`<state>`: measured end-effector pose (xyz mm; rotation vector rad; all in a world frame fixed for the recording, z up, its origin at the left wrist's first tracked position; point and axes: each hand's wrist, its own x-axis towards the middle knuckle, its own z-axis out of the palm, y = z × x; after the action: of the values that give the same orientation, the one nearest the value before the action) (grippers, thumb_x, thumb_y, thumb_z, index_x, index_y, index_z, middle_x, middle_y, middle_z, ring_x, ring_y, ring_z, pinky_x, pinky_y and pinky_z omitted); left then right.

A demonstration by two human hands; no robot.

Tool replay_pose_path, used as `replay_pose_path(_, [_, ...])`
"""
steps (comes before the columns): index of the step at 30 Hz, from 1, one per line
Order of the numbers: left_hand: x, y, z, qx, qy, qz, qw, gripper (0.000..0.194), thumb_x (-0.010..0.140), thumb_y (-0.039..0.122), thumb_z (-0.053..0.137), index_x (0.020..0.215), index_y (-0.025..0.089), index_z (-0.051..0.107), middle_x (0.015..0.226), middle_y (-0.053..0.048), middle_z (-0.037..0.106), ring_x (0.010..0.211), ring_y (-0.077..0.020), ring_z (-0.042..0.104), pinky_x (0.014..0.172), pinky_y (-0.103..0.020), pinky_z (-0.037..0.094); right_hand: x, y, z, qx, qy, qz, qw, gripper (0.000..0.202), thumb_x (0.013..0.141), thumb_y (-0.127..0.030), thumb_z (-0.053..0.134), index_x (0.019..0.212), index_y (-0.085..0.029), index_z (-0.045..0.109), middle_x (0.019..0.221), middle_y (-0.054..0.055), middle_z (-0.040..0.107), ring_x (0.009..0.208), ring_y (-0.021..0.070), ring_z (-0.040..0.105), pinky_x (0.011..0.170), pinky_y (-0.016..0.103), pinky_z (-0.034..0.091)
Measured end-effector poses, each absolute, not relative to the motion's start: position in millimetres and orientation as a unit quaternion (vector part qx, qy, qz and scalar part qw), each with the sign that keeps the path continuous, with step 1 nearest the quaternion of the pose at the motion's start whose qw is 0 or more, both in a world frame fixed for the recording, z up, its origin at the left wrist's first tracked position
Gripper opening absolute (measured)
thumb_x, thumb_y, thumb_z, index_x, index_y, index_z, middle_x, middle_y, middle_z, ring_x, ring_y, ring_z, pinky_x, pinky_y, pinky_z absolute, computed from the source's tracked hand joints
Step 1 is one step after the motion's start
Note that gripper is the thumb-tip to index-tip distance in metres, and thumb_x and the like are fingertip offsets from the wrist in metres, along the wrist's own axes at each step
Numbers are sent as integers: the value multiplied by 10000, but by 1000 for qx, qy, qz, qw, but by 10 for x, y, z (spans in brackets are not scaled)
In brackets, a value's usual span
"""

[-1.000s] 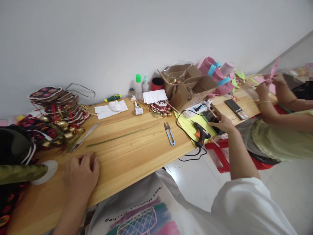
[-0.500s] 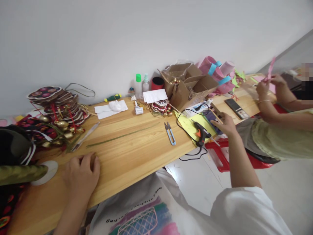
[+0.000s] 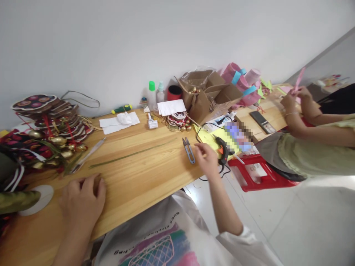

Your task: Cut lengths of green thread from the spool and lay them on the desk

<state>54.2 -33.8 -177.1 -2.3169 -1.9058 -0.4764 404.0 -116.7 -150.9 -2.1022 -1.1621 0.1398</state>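
Observation:
My left hand [image 3: 84,194] rests on the wooden table at the lower left, fingers loosely bent, holding nothing. My right hand [image 3: 207,158] is just right of the blue-handled thread snips [image 3: 189,150], apart from them; its fingers are partly curled, slightly blurred, with nothing visible in them. A thin olive cord [image 3: 133,152] lies lengthwise between the hands. Right of my right hand, a black hot glue gun [image 3: 223,149] lies on yellow paper. Beyond it is a phone [image 3: 238,136] with its lit screen pixelated.
Stacked patterned ornaments with gold bells [image 3: 52,125] fill the left, near a pen [image 3: 90,155] and a green spool [image 3: 19,201]. White paper [image 3: 111,125], bottles [image 3: 151,96] and cardboard boxes [image 3: 213,96] line the wall. At right, a co-worker's hands [image 3: 296,98] hold a pink strip above a red stool [image 3: 249,177].
My right hand has moved left from the phone to beside the snips. The phone screen, dark before, is lit. My left hand stays on the table while the view shifts slightly.

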Motion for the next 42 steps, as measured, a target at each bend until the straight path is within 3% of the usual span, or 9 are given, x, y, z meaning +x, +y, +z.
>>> replay_pose_path(4, [526, -335, -1783, -776, -602, -165, 92, 522, 922, 461, 301, 955, 134, 706, 842, -126, 562, 788, -278, 529, 698, -408, 446, 3787, -1103, -1570, -824, -444, -1, 352, 341, 896, -412, 366, 944, -252, 664, 875, 74, 681, 786, 207, 633, 742, 353, 533])
replay_pose_path(7, [501, -315, -1811, -787, -577, -186, 118, 524, 931, 451, 306, 931, 125, 717, 810, -128, 568, 749, -278, 527, 644, -397, 441, 4391, -1321, -1390, -876, -330, -83, 343, 377, 857, -377, 361, 979, -173, 653, 909, 136, 664, 825, 255, 627, 802, 432, 511])
replay_pose_path(10, [488, -296, -1830, -791, -563, -201, 131, 551, 938, 464, 292, 920, 122, 723, 778, -125, 565, 729, -279, 523, 623, -393, 434, 5259, -1613, -1266, -906, -259, -123, 312, 371, 720, -299, 461, 995, -129, 643, 882, 145, 640, 846, 291, 616, 854, 520, 479])
replay_pose_path(13, [492, -299, -1819, -793, -566, -189, 124, 566, 948, 464, 275, 919, 119, 721, 768, -122, 569, 728, -278, 522, 613, -385, 423, 5889, -1771, -1340, -893, -306, -94, 316, 439, 624, -251, 509, 1028, -127, 627, 1004, 156, 608, 819, 260, 630, 855, 500, 498])
replay_pose_path(18, [499, -322, -1786, -791, -576, -176, 109, 557, 952, 463, 273, 938, 126, 716, 818, -126, 578, 740, -272, 525, 624, -382, 417, 6188, -1621, -1648, -868, -357, -17, 345, 488, 573, -215, 537, 1052, -143, 594, 1070, 161, 591, 892, 291, 639, 877, 549, 498])
replay_pose_path(22, [500, -324, -1791, -787, -584, -168, 107, 563, 951, 472, 263, 956, 132, 713, 809, -121, 569, 752, -276, 521, 627, -383, 420, 6232, -1382, -1735, -826, -370, 16, 425, 466, 589, -204, 523, 1052, -195, 569, 1089, 121, 625, 949, 261, 656, 861, 482, 532])
replay_pose_path(28, [506, -330, -1785, -788, -584, -166, 105, 576, 953, 472, 258, 949, 120, 713, 806, -122, 561, 761, -279, 520, 641, -390, 432, 6349, -1500, -1665, -811, -329, -21, 484, 347, 581, -197, 457, 914, -197, 553, 891, 82, 653, 811, 235, 687, 758, 443, 560])
replay_pose_path(42, [502, -312, -1795, -791, -578, -168, 114, 577, 953, 466, 262, 961, 108, 715, 795, -127, 566, 764, -292, 530, 668, -418, 468, 6264, -1996, -1673, -857, -306, -57, 411, 330, 565, -199, 454, 850, -196, 619, 767, 50, 705, 751, 235, 704, 672, 364, 551])
